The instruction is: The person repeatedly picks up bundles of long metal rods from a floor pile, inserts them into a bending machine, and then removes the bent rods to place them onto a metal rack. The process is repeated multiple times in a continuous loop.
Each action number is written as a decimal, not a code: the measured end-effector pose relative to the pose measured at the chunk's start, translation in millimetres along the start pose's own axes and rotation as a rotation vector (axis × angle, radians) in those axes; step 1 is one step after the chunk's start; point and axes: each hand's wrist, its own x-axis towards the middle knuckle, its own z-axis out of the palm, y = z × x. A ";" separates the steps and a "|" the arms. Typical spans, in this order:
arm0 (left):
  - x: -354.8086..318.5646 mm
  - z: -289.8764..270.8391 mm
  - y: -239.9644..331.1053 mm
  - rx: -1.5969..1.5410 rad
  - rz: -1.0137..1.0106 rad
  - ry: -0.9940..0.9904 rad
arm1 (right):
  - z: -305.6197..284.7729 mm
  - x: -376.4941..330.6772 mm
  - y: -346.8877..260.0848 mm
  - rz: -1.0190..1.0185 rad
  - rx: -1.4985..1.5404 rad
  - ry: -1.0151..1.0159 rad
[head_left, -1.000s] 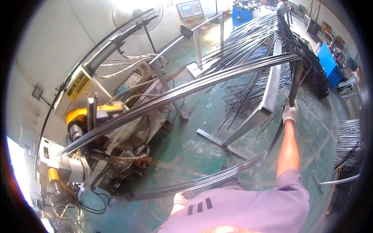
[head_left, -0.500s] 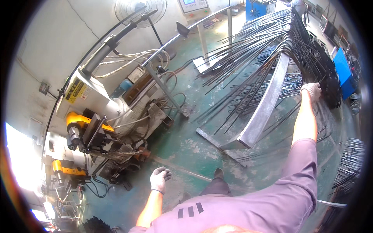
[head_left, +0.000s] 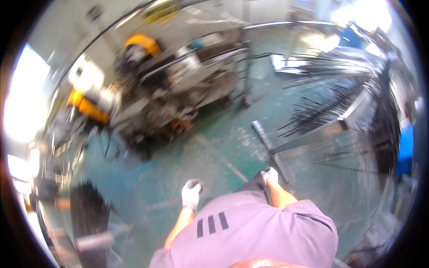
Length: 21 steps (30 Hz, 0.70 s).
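My left hand [head_left: 191,194], in a pale work glove, hangs over the green floor just ahead of my body. Its fingers look bent, but motion smears them, and nothing long sticks out of it. My right hand [head_left: 270,174], gloved too, is close to my dark trouser leg, near the flat foot [head_left: 270,147] of a metal rack. Blur hides how its fingers lie, and I see no rod in it. Farther off at the right, the rack's grey beam [head_left: 357,109] carries a thick bundle of dark bent rods [head_left: 342,62]. Both hands are apart from these rods.
A bench-like machine [head_left: 178,96] with yellow parts [head_left: 144,43] stands at the upper left. A dark bristly pile [head_left: 89,210] lies at the lower left, next to a pale roller-like bar [head_left: 95,241]. Something blue [head_left: 405,149] stands at the right rim.
My right hand has left the rods and come down near my leg. The view has swung right to left, so the machine and rack sit farther right. My left hand stays low before me.
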 end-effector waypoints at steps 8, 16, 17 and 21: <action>-95.8 -270.0 -73.5 -0.237 -0.043 0.557 | 66.3 -60.8 -145.8 -0.309 -0.170 -0.229; -136.4 -402.1 -167.1 -0.614 -0.157 0.875 | 193.6 -122.6 -279.5 -0.167 -0.103 -0.384; -131.8 -408.4 -170.0 -0.644 -0.191 0.872 | 215.6 -123.9 -296.0 -0.173 -0.111 -0.408; -103.2 -481.9 -150.2 -0.677 -0.162 0.842 | 344.9 -139.6 -394.7 -0.246 -0.326 -0.565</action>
